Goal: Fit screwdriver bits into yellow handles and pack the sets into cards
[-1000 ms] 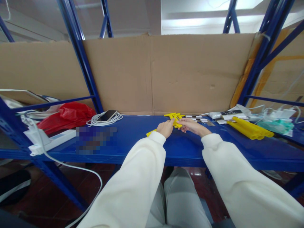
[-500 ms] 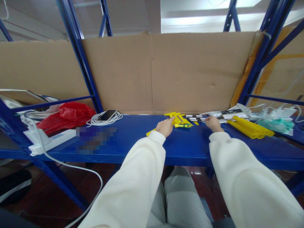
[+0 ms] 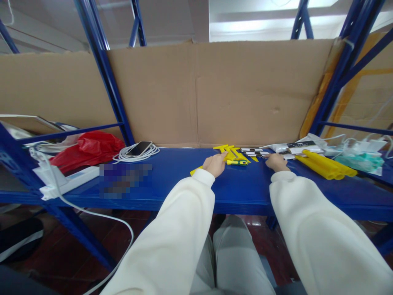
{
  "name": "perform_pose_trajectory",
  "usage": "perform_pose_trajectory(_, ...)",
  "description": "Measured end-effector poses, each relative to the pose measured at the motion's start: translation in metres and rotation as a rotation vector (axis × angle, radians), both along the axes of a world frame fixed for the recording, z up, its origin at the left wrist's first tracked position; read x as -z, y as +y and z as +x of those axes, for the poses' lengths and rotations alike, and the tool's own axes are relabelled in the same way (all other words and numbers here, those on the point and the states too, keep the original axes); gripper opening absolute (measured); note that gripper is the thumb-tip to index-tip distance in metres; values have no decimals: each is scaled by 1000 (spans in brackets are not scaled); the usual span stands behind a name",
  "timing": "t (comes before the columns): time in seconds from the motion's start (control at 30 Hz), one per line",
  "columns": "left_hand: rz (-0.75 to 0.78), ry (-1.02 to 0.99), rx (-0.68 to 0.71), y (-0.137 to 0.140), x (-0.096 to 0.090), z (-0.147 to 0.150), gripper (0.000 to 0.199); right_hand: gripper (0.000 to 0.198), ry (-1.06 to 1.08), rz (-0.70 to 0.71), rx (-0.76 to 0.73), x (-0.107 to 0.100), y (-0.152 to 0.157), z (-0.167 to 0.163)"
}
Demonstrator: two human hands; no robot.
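Note:
My left hand [image 3: 215, 164] lies low over the blue shelf, its index finger stretched out to the edge of a group of yellow plastic pieces [image 3: 229, 152]; its other fingers are mostly hidden. A yellow strip [image 3: 196, 170] pokes out to the left of the wrist. Between my hands lies a screwdriver with a yellow and green handle [image 3: 237, 162]. Flat black-and-white pieces [image 3: 253, 153] lie behind it. My right hand [image 3: 277, 162] is closed at their right end, thumb and fingers drawn together; what they pinch, if anything, is too small to make out.
Yellow rolls [image 3: 325, 165] and white packets [image 3: 303, 147] lie to the right, beside a green plastic bag [image 3: 357, 162]. Leftward are a phone [image 3: 140, 148] on a coiled white cable [image 3: 123, 157], a red bag [image 3: 92, 149] and a white power strip [image 3: 76, 181]. Cardboard [image 3: 245, 90] stands behind.
Both hands stay almost in place. My right hand's fingers have shifted slightly at the end of the black-and-white pieces. The view has moved a little.

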State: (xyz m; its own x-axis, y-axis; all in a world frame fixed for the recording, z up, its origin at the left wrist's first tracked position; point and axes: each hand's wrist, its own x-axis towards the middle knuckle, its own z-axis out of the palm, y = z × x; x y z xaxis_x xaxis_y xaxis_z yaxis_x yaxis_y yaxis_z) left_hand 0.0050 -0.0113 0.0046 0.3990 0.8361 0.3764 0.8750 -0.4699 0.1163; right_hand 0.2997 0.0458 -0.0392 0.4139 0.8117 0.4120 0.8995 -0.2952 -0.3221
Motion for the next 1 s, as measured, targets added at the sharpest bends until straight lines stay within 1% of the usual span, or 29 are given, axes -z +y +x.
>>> perform_pose_trajectory(0.1, 9, 9, -3, 1, 1, 0, 53, 41, -6, -129, 26, -10, -8, -10)
perform_pose_trajectory(0.17, 11, 13, -4, 2, 2, 0, 53, 43, -26, -173, 12, -15, -12, -16)
perform_pose_trajectory(0.33, 4, 27, -13, 1, 1, 0, 53, 37, -96, -183, -1, -21, -18, -24)
perform_pose_trajectory(0.47, 6, 32, -11, 0, 0, 0, 53, 34, -131, -216, 10, -25, -21, -29)
perform_pose_trajectory(0.6, -3, 17, -7, -1, -1, 0, 53, 33, -159, -234, -10, -26, -21, -31)
perform_pose_trajectory(0.83, -37, -40, 16, -1, -2, 0, 52, 32, -182, -235, -44, -21, -13, -28)
perform_pose_trajectory(0.93, -49, -64, 26, -2, -2, 0, 51, 30, -127, -177, -40, -23, -10, -29)
perform_pose_trajectory(1.0, -58, -92, 35, -2, -2, 0, 50, 28, -72, -106, -70, -26, -8, -34)
